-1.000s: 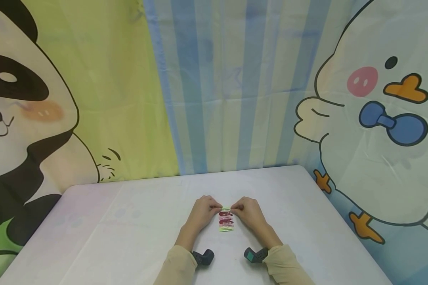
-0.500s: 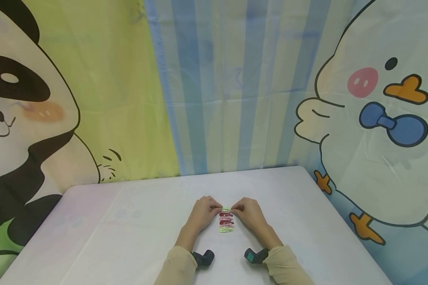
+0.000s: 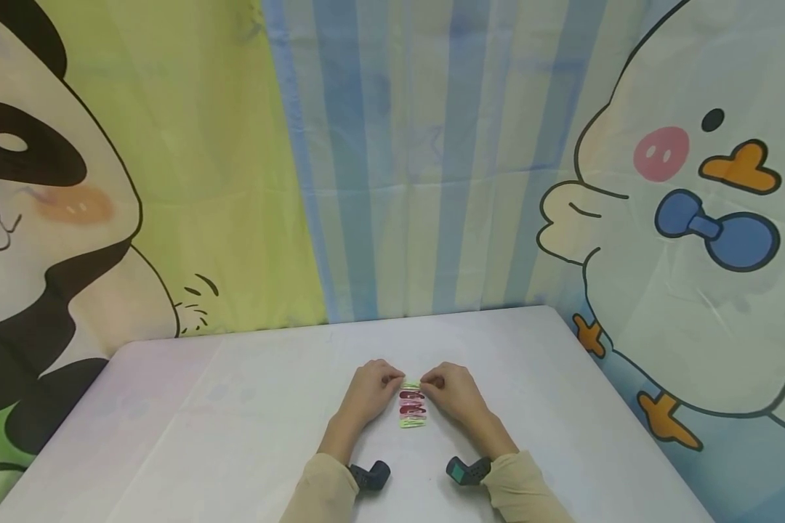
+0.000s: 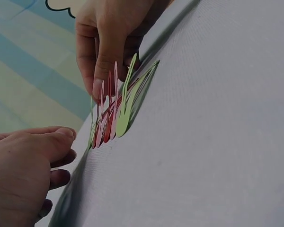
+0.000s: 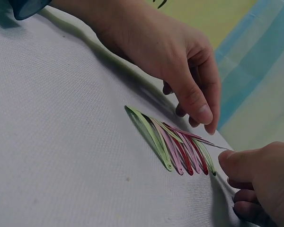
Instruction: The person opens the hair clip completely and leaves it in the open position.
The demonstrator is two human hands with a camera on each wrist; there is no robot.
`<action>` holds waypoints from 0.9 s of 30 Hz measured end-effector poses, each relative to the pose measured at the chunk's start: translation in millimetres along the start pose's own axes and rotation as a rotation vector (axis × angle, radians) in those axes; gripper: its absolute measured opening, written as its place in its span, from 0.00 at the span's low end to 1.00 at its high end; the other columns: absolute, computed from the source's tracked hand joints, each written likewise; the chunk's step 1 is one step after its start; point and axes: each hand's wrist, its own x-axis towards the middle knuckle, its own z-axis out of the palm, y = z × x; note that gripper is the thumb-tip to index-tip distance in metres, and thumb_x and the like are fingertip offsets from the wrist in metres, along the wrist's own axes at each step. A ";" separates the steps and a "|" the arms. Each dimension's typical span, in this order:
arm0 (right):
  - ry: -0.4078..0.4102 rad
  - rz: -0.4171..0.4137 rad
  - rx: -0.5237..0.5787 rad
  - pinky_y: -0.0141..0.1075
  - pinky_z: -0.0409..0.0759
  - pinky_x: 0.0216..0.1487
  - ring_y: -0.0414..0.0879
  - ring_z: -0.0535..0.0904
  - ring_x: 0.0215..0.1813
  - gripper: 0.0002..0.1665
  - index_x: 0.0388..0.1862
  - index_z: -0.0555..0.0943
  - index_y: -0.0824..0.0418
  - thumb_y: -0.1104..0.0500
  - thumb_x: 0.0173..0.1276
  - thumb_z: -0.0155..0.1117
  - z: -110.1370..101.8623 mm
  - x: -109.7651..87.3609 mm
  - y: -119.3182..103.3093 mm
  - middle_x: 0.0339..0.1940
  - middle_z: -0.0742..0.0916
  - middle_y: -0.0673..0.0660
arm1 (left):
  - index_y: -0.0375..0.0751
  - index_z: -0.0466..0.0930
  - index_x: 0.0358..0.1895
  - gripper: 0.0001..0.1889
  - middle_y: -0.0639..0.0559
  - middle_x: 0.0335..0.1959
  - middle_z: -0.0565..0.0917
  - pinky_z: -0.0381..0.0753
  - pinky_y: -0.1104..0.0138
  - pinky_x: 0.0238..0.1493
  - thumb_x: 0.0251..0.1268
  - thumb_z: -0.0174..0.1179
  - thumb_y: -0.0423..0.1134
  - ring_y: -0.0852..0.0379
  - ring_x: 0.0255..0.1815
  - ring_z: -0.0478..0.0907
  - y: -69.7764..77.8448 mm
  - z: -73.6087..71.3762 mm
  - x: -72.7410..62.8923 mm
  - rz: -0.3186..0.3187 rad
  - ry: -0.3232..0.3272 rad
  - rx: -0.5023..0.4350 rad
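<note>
Several snap hair clips (image 3: 413,410) in light green, pink and dark red lie side by side in a short row on the white table, green ones at both ends. My left hand (image 3: 369,390) is at the far left corner of the row; in the right wrist view its thumb and forefinger hover just above the clips with nothing between them. From the far right corner my right hand (image 3: 453,391) reaches in. The right wrist view shows its thumb and finger (image 5: 236,161) pinching the thin tip of a clip at the far end of the row (image 5: 182,153).
The white-covered table (image 3: 235,436) extends around the hands. A curtain with printed panda (image 3: 72,276), stripes and white bird (image 3: 680,312) hangs behind it. Dark wrist cameras (image 3: 371,476) are strapped at both cuffs.
The head view shifts very slightly. The fingertips of both hands sit a touch farther back relative to the row, and the left ones stand a little off the clips. The row looks the same.
</note>
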 end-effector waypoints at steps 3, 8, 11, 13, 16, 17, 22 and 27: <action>0.003 -0.001 -0.022 0.30 0.70 0.33 0.37 0.71 0.30 0.06 0.35 0.87 0.52 0.54 0.60 0.69 -0.6 0.2 -0.9 0.28 0.82 0.43 | 0.53 0.86 0.41 0.07 0.61 0.36 0.83 0.76 0.63 0.45 0.64 0.60 0.45 0.62 0.41 0.78 0.5 -0.1 0.0 -0.002 0.012 0.006; 0.026 -0.008 -0.067 0.32 0.71 0.35 0.37 0.72 0.31 0.06 0.36 0.87 0.51 0.52 0.62 0.68 -3.4 -0.2 -2.3 0.29 0.82 0.44 | 0.52 0.86 0.42 0.08 0.58 0.42 0.85 0.75 0.59 0.53 0.65 0.59 0.44 0.57 0.48 0.79 0.4 0.1 1.2 0.018 0.029 0.011; 0.037 -0.009 -0.080 0.34 0.73 0.37 0.38 0.73 0.33 0.07 0.36 0.87 0.50 0.51 0.62 0.67 -5.1 -0.5 -2.6 0.31 0.83 0.45 | 0.50 0.85 0.44 0.09 0.56 0.47 0.84 0.74 0.58 0.56 0.65 0.59 0.43 0.54 0.53 0.78 1.1 -0.4 1.3 0.032 0.027 0.010; 0.043 -0.008 -0.080 0.36 0.74 0.39 0.38 0.73 0.34 0.07 0.37 0.87 0.50 0.51 0.62 0.67 -6.0 -0.7 -3.0 0.33 0.84 0.46 | 0.49 0.85 0.45 0.10 0.54 0.50 0.84 0.73 0.57 0.59 0.66 0.58 0.43 0.53 0.56 0.77 1.6 -0.6 1.3 0.033 0.022 0.014; 0.046 -0.001 -0.089 0.38 0.76 0.41 0.39 0.75 0.35 0.08 0.37 0.87 0.50 0.51 0.63 0.66 -6.4 -0.7 -3.4 0.35 0.85 0.47 | 0.48 0.84 0.48 0.11 0.53 0.53 0.82 0.72 0.56 0.61 0.67 0.57 0.43 0.52 0.59 0.75 2.0 -0.6 1.1 0.029 0.019 0.019; 0.049 -0.001 -0.096 0.39 0.77 0.42 0.40 0.76 0.36 0.08 0.37 0.87 0.50 0.50 0.63 0.66 -6.3 -0.7 -3.2 0.36 0.86 0.47 | 0.48 0.84 0.49 0.12 0.52 0.54 0.82 0.71 0.56 0.61 0.67 0.57 0.43 0.52 0.60 0.75 2.0 -0.6 1.0 0.027 0.018 0.021; 0.071 -0.016 -0.121 0.45 0.78 0.52 0.48 0.82 0.48 0.09 0.39 0.87 0.50 0.49 0.64 0.65 -6.4 -0.1 -2.1 0.42 0.87 0.50 | 0.46 0.83 0.51 0.13 0.51 0.57 0.81 0.70 0.56 0.63 0.67 0.57 0.43 0.51 0.62 0.74 2.4 -1.5 0.6 0.033 0.027 0.023; 0.085 -0.033 -0.138 0.47 0.75 0.59 0.50 0.80 0.56 0.12 0.42 0.86 0.50 0.48 0.65 0.63 -6.6 0.1 -1.0 0.49 0.86 0.51 | 0.46 0.81 0.53 0.14 0.50 0.60 0.79 0.68 0.55 0.65 0.68 0.56 0.43 0.50 0.64 0.72 4.1 -3.8 0.5 0.032 0.029 0.027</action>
